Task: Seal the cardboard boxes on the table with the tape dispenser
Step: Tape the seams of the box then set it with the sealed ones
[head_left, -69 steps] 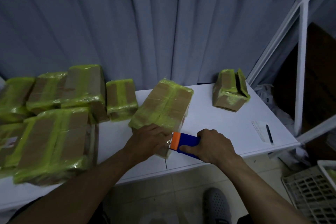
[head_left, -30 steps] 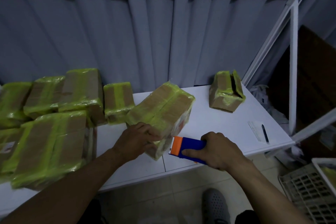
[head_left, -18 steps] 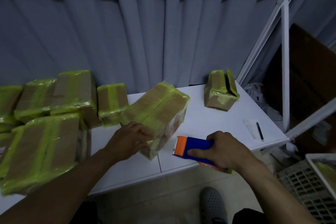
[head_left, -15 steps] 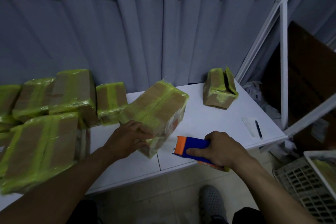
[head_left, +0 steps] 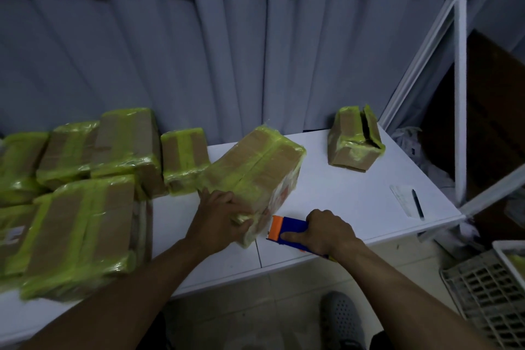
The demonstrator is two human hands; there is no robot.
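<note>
I count eight cardboard boxes on the white table (head_left: 341, 202), all banded with yellow-green tape. Six crowd the left of the frame, with the largest (head_left: 85, 230) nearest me. One small box (head_left: 355, 140) sits alone at the upper right of the tabletop, and one tilted box (head_left: 255, 167) is in the middle, under my grip. There is one tape dispenser (head_left: 287, 229), blue with an orange front. One pen (head_left: 417, 203) lies on one slip of paper (head_left: 403, 197) near the table's right edge.

My left hand (head_left: 220, 217) reaches in from the lower left. Its fingers are curled over the near corner of the tilted box and grip it, so that corner stands raised off the table. My right hand (head_left: 326, 231) comes in from the lower right, wrapped tight round the dispenser's handle with the forefinger laid along its blue side. The orange end points left, just beside the box's near lower corner. I cannot tell whether they touch.

My right hand hides most of the tape roll; only a sliver of yellow shows below my wrist. The leftmost boxes are cut off by the frame's edge, so their outlines blur together in the dim light. A slatted crate (head_left: 483, 287) at the lower right is also cut off. One grey shoe (head_left: 339, 318) shows on the floor between my forearms.
</note>
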